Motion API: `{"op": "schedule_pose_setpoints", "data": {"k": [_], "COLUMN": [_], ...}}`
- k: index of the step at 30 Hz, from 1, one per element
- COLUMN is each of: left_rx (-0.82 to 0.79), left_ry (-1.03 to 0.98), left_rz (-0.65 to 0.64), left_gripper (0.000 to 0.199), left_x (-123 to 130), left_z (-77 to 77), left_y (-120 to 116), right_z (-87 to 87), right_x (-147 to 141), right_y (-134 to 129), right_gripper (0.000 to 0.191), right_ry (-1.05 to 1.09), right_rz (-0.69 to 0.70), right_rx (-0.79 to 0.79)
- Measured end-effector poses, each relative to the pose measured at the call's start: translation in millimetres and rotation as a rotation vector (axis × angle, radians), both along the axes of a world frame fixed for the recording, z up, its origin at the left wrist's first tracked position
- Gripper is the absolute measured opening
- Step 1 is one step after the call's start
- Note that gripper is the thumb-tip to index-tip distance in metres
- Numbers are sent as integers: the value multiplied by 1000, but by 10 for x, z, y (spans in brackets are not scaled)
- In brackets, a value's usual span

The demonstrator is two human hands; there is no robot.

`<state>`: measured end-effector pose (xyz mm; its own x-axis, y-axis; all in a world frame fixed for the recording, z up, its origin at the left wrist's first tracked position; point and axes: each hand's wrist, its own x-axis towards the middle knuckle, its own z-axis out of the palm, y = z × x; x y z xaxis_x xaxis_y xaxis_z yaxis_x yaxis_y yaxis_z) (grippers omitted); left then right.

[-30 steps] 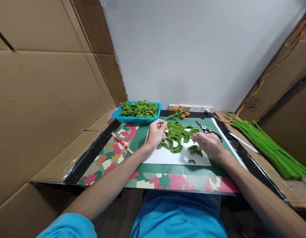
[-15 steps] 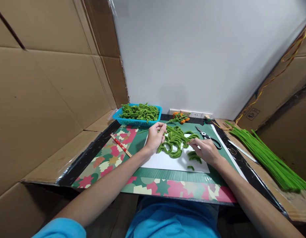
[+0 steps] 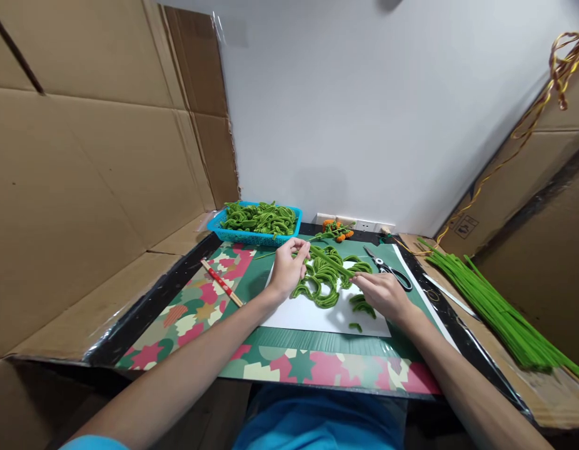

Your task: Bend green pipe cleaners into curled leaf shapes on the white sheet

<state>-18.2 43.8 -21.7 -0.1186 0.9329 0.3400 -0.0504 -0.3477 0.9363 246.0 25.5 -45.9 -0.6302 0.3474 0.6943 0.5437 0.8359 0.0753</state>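
Between my two hands a green pipe cleaner strip [image 3: 331, 259] stretches slantwise, its near end lower on the right. My left hand [image 3: 291, 265] pinches the far left end between thumb and fingertips. At the other end my right hand [image 3: 381, 292] is closed on the strip, its fingers partly hiding the tip. Below lie curled green pipe cleaner pieces [image 3: 325, 294] on a white paper sheet [image 3: 299, 320]. A few short curved pieces [image 3: 363, 305] rest beside my right hand, and one small bent piece [image 3: 355, 327] lies nearer the front.
A blue basket [image 3: 214, 228] heaped with green pieces stands at the back left. Orange and green pipe cleaner pieces [image 3: 337, 230] lie near the wall. Scissors [image 3: 387, 270] are right of the paper, chopsticks [image 3: 221, 281] left. Long green pipe cleaners [image 3: 500, 306] are bundled far right.
The camera view has shifted slightly, so the scene sits a little lower and further left. Both hands keep hold of the strip with little visible change.
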Motion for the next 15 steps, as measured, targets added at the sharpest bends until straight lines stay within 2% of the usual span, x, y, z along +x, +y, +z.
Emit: {"op": "schedule_pose_setpoints", "data": {"k": [4, 9, 15], "left_rx": [-52, -144, -197], "left_ry": [-27, -102, -11], "left_rz": [-42, -191, -372], "left_gripper": [44, 46, 50], "left_x": [-13, 22, 94], "left_z": [-5, 45, 77], "left_y": [-6, -84, -186], "right_z": [9, 88, 169], "right_x": [-36, -124, -261], "right_y": [-16, -89, -194], "right_gripper": [19, 17, 8], "right_ry": [5, 87, 105], "right_rz": [15, 48, 77], "right_rx": [53, 56, 66]}}
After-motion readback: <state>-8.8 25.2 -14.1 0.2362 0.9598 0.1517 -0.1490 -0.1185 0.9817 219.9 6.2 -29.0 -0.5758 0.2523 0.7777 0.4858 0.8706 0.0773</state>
